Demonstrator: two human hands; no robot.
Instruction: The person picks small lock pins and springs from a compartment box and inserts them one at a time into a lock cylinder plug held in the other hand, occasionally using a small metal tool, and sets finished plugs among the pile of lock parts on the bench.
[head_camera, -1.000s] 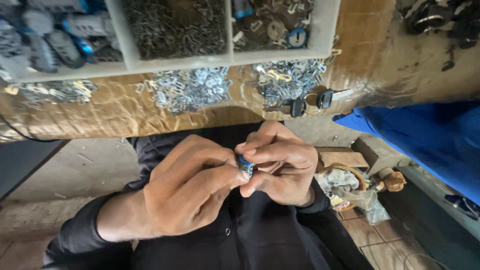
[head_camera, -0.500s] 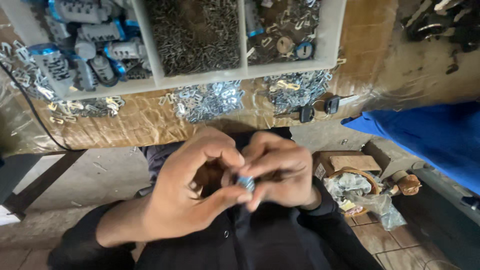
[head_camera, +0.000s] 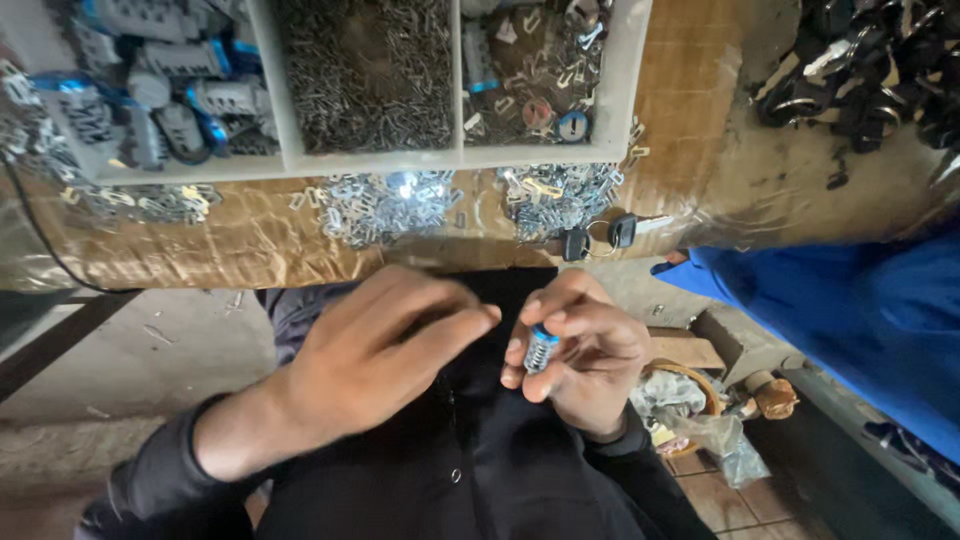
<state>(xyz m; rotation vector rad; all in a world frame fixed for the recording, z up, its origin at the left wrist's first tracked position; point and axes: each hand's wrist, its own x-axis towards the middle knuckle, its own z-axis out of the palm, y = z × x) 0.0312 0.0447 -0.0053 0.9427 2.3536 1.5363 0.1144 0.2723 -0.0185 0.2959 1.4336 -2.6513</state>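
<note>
My right hand (head_camera: 585, 355) holds a small grey metal cylinder with a blue end (head_camera: 541, 348) upright between thumb and fingers, over my lap. My left hand (head_camera: 385, 350) hovers just left of it, fingers loosely extended toward the part and holding nothing that I can see. Both hands are below the edge of the wooden workbench (head_camera: 250, 245). I wear dark sleeves and a dark buttoned garment.
A white divided tray (head_camera: 290, 150) on the bench holds grey-and-blue cylinders, small metal pins and mixed parts. Piles of shiny metal clips (head_camera: 385, 205) and two black-headed keys (head_camera: 600, 238) lie before it. A person's blue sleeve (head_camera: 840, 310) is at right, a bag (head_camera: 700, 420) on the floor.
My left hand has come off the cylinder and drawn slightly left, leaving the part in my right hand alone. The view has shifted a little.
</note>
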